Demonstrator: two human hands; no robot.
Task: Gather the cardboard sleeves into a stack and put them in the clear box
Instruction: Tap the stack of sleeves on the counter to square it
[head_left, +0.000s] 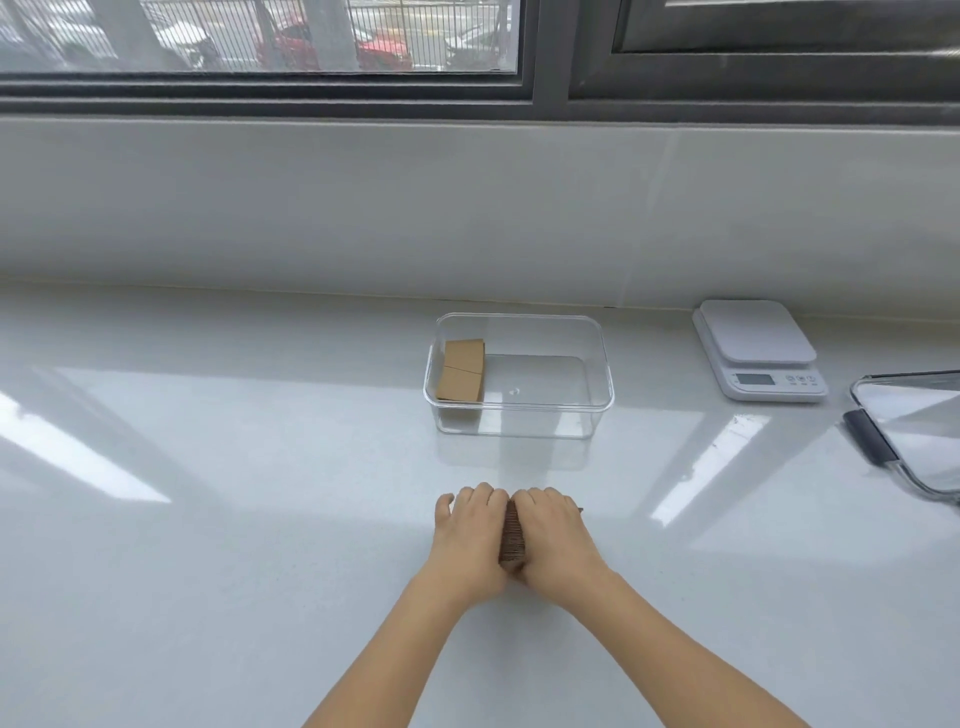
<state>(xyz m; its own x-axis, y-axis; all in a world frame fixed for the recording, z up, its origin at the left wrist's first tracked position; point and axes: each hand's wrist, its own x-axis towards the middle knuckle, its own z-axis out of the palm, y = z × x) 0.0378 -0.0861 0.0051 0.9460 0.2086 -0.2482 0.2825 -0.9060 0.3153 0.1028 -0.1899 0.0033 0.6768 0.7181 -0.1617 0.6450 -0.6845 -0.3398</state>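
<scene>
Your left hand (470, 535) and right hand (553, 538) are pressed together on the counter (234, 519), palms facing in, with a stack (512, 535) of cardboard sleeves squeezed between them. The stack stands on edge, so you see only its ribbed brown top edge in the narrow gap between your hands; a dark corner of it pokes out past your right knuckles. The fingers (480, 496) of both hands are curled down over the far end of the stack, grasping it from each side, and both wrists rest low near the counter.

The box (519, 410) sits straight ahead of your hands, near but apart from them, toward the wall. It is open at the top and upright. Inside it, more sleeves (462, 371) lean against the left wall as a flat tan bundle; the rest of the box floor is bare.

To the right of the box, well apart, a white scale (758, 348) sits by the wall. Further right, at the frame's edge, lies a clear lid (914, 431) with a dark clip on its near-left side. A window (260, 47) runs along the top above the sill.
</scene>
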